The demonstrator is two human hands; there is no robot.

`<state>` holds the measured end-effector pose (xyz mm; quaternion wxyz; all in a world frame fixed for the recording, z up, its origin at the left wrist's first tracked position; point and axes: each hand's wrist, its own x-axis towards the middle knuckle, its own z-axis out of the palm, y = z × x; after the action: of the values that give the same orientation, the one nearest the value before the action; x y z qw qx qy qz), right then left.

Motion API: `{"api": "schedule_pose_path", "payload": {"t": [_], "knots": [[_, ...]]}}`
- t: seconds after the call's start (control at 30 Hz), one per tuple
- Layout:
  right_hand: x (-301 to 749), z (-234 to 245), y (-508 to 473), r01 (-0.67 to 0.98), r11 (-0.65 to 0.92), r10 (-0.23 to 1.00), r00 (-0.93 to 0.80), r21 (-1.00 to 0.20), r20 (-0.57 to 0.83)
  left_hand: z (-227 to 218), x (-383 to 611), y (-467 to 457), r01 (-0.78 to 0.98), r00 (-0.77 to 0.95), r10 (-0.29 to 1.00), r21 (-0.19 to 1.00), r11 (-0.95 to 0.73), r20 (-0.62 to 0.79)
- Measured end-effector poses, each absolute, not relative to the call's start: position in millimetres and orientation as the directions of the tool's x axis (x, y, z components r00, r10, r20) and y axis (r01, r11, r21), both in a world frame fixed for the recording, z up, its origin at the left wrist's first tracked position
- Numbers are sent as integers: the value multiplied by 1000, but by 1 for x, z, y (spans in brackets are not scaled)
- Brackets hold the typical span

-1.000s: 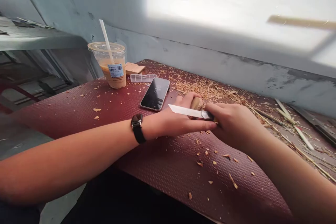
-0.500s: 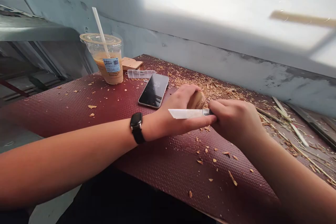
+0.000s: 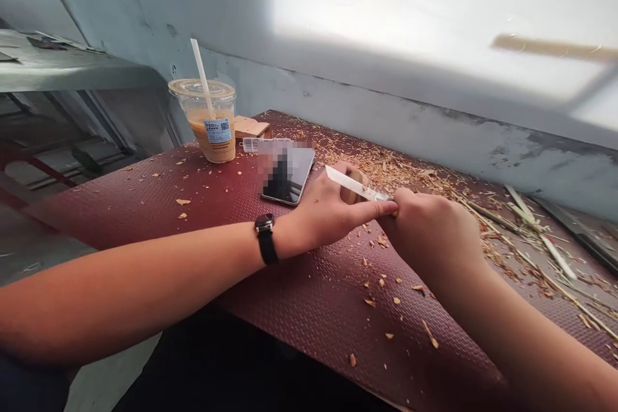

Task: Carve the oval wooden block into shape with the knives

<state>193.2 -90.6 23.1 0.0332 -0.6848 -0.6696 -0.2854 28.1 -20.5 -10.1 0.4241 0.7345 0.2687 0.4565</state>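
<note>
1. Your left hand (image 3: 333, 209) wraps the wood piece (image 3: 356, 185) over the middle of the bench (image 3: 145, 206); only a small tan patch of it shows between your fingers, so its shape cannot be made out.
2. Your right hand (image 3: 429, 232) has its grip closed on the knife (image 3: 355, 187); the handle is hidden in your fist, and only the pale blade shows, lying across the wood.
3. The phone (image 3: 288, 175) just beyond your left hand is partly blurred.
4. The plastic cup (image 3: 212, 122) at the far corner holds a tan drink and a straw (image 3: 201, 77).
5. Beside it, a clear flat box (image 3: 261, 143); its contents are unreadable.
6. Shavings (image 3: 410, 174) litter the bench.
</note>
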Motion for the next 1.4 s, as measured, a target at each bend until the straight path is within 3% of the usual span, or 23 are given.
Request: {"api": "schedule_pose_path", "payload": {"t": [0.13, 0.2, 0.4, 0.6, 0.67, 0.87, 1.1, 1.4], "knots": [[206, 25, -86, 910, 179, 887, -314, 375, 339, -2, 22, -22, 71, 628, 700, 871, -487, 340], [211, 26, -83, 888, 241, 868, -377, 391, 322, 2, 19, -24, 93, 680, 652, 842, -531, 336], [204, 24, -84, 912, 152, 892, -293, 380, 345, -5, 23, -25, 61, 603, 661, 800, -596, 447], [191, 22, -92, 940, -106, 921, -30, 324, 389, -16, 29, -22, 110, 423, 789, 839, -533, 446], [194, 24, -91, 945, -66, 923, -64, 320, 379, -13, 28, -21, 85, 474, 772, 851, -519, 423], [206, 31, -86, 895, 262, 904, -359, 361, 233, -1, 17, -26, 8, 733, 635, 931, -365, 243], [204, 29, -84, 866, 306, 862, -429, 396, 270, 3, 19, -30, 51, 734, 644, 928, -369, 216], [207, 32, -84, 875, 282, 894, -388, 393, 224, -10, 24, -33, 6, 655, 684, 902, -431, 322]]}}
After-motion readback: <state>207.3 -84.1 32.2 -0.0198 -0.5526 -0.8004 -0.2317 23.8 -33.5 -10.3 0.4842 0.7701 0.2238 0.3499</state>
